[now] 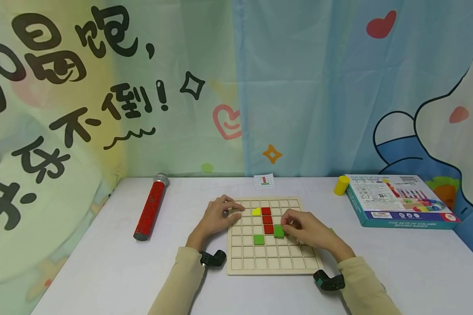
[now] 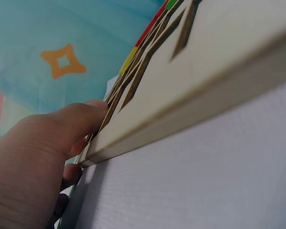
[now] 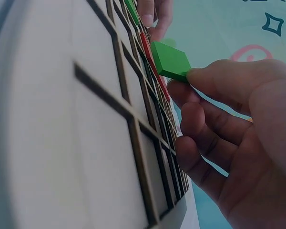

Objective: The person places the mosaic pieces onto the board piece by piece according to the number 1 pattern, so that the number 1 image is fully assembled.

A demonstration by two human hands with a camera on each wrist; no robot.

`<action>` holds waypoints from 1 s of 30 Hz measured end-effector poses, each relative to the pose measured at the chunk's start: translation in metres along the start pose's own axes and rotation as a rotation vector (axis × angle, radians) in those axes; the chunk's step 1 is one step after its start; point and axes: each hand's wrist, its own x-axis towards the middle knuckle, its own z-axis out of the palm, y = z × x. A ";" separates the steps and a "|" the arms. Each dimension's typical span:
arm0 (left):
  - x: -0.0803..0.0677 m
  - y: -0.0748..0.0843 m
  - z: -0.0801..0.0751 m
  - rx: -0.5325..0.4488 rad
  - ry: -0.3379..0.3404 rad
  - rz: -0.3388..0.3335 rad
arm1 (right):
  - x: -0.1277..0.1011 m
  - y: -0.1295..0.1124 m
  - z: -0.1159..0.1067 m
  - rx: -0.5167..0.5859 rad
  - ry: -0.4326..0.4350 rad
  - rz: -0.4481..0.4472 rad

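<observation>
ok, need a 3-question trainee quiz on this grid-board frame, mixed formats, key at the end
1. True or false: the right hand pinches a green tile over the wooden grid board.
2. Which piece sits directly left of the top red tile? A) yellow piece B) blue tile C) second green tile
3. Fill in: the left hand rests on the board's ____ edge.

Key: 1 true; 2 A; 3 left.
</observation>
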 end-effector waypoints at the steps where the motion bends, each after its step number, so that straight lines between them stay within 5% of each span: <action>1: 0.000 0.000 0.000 0.001 0.001 0.001 | 0.000 0.000 0.001 0.003 -0.001 0.000; 30: 0.000 0.001 -0.001 0.002 0.004 0.010 | 0.005 -0.016 0.017 -0.078 -0.040 -0.032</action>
